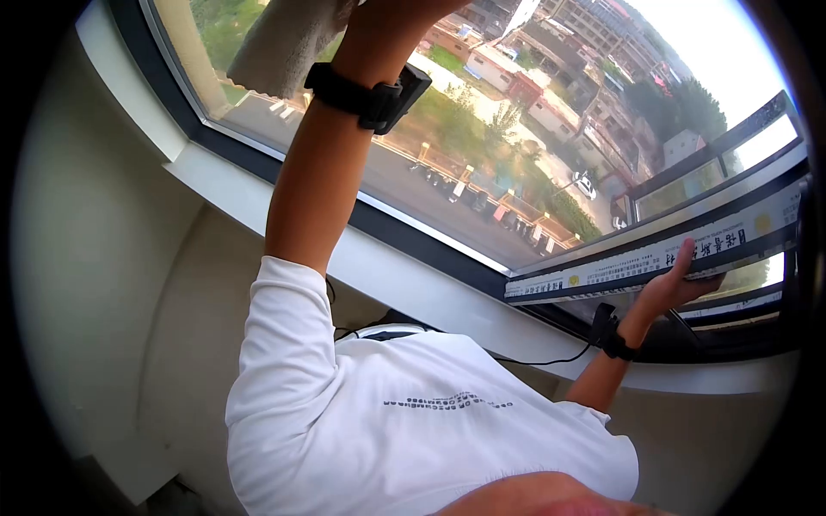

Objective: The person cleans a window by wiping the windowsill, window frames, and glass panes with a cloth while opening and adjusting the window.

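My left hand [400, 9] is raised at the top edge of the view, its fingers mostly cut off. A grey, fluffy cloth [288, 52] hangs from it in front of the window glass [465, 129]. On the right, my right hand [675, 288] grips the dark window frame [619, 279], which carries printed protective film. The thumb lies on the film while the other fingers are partly hidden behind the frame. Both wrists wear black straps, each with a small device.
A white sill [430, 288] runs below the window, with a black cable [546, 359] near it. An open sash [723, 163] stands at the right. Outside, far below, are a road, parked vehicles, trees and buildings. A pale wall [95, 258] rises at the left.
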`<state>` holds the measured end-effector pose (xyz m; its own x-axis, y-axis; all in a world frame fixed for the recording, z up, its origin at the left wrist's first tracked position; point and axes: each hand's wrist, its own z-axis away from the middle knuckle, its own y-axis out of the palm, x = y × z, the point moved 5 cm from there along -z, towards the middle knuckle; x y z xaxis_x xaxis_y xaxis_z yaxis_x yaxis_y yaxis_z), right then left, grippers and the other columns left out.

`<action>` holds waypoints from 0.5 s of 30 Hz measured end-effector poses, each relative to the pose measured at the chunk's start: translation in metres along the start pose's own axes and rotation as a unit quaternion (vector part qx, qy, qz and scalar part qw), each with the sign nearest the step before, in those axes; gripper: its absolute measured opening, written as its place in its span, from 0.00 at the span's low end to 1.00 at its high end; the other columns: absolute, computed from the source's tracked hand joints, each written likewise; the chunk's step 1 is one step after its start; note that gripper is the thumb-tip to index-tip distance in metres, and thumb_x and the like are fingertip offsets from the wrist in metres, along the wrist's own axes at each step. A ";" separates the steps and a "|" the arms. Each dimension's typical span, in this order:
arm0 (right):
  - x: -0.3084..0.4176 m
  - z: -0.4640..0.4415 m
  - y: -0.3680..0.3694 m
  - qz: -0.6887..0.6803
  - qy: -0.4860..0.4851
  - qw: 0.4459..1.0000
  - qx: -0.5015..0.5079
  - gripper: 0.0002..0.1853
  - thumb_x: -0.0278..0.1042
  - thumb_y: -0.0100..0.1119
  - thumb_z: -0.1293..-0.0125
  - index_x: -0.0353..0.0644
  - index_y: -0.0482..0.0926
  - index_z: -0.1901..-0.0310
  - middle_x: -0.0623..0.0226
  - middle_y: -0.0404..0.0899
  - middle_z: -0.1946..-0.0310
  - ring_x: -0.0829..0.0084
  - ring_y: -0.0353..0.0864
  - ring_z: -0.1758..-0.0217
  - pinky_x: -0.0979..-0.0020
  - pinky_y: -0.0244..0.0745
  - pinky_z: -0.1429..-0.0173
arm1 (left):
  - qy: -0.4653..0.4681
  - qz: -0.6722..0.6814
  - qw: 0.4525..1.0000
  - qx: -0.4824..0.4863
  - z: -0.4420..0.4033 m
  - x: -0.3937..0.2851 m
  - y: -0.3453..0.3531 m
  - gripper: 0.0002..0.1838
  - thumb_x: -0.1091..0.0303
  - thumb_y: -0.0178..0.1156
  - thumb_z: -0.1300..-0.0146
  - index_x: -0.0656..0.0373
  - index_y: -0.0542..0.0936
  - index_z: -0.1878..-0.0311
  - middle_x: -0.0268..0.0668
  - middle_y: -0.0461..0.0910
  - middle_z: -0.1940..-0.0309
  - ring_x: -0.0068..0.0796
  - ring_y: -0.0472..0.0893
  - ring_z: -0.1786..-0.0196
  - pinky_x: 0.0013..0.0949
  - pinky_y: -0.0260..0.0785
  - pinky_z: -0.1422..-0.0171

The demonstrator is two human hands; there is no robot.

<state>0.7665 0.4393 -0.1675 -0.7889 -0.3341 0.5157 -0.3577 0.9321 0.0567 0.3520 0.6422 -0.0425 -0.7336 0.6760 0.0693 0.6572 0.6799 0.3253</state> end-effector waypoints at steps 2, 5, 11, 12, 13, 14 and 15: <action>0.004 0.000 0.004 -0.018 -0.006 1.000 0.012 0.44 0.38 0.73 0.33 0.26 0.54 0.28 0.44 0.71 0.37 0.61 0.79 0.38 0.64 0.84 0.38 | -0.020 0.080 0.993 0.088 0.037 -0.009 0.003 0.36 0.61 0.71 0.42 0.66 0.73 0.32 0.57 0.76 0.35 0.62 0.73 0.31 0.57 0.61 0.23; 0.007 -0.003 0.004 0.009 -0.014 0.999 0.033 0.48 0.41 0.73 0.34 0.25 0.51 0.26 0.43 0.67 0.34 0.58 0.75 0.34 0.63 0.80 0.34 | -0.051 0.187 0.966 0.170 0.113 -0.041 -0.004 0.35 0.51 0.75 0.41 0.54 0.75 0.34 0.44 0.79 0.39 0.49 0.76 0.35 0.51 0.64 0.28; 0.065 -0.005 -0.030 0.187 -0.154 0.970 0.029 0.42 0.46 0.67 0.32 0.35 0.59 0.24 0.44 0.60 0.29 0.53 0.66 0.26 0.54 0.63 0.22 | -0.147 0.266 0.885 0.353 0.242 -0.121 -0.049 0.41 0.42 0.78 0.55 0.44 0.80 0.36 0.34 0.80 0.38 0.37 0.73 0.30 0.49 0.52 0.21; 0.099 -0.001 -0.035 0.227 -0.263 0.938 0.018 0.37 0.44 0.63 0.29 0.36 0.62 0.25 0.44 0.64 0.30 0.53 0.68 0.27 0.54 0.64 0.23 | -0.087 0.223 0.877 0.416 0.248 -0.137 -0.059 0.40 0.42 0.78 0.56 0.44 0.81 0.38 0.34 0.81 0.38 0.38 0.72 0.30 0.49 0.51 0.21; 0.112 -0.002 -0.041 0.125 -0.294 0.947 0.041 0.27 0.39 0.55 0.23 0.36 0.67 0.28 0.46 0.77 0.40 0.55 0.78 0.37 0.57 0.70 0.29 | -0.109 0.238 0.871 0.415 0.268 -0.147 -0.067 0.38 0.43 0.78 0.55 0.44 0.82 0.39 0.34 0.81 0.39 0.38 0.73 0.31 0.49 0.52 0.22; 0.112 -0.009 -0.054 -0.027 -0.311 0.941 0.128 0.25 0.34 0.51 0.22 0.34 0.66 0.28 0.49 0.85 0.51 0.56 0.84 0.50 0.56 0.75 0.38 | -0.130 0.255 0.864 0.414 0.285 -0.160 -0.073 0.36 0.43 0.77 0.54 0.44 0.82 0.40 0.34 0.82 0.39 0.39 0.74 0.32 0.49 0.53 0.24; 0.130 -0.008 -0.051 -0.178 -0.288 0.908 0.245 0.26 0.35 0.51 0.22 0.36 0.64 0.27 0.48 0.85 0.51 0.56 0.85 0.53 0.55 0.76 0.41 | -0.153 0.249 0.865 0.407 0.294 -0.171 -0.080 0.35 0.44 0.76 0.52 0.44 0.83 0.40 0.33 0.82 0.40 0.39 0.75 0.33 0.49 0.54 0.25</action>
<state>0.6863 0.3495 -0.0962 -0.6602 -0.7511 -0.0019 -0.7090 0.6241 -0.3283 0.4758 0.5561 -0.3571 -0.3254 0.9019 -0.2842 0.8743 0.1725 -0.4536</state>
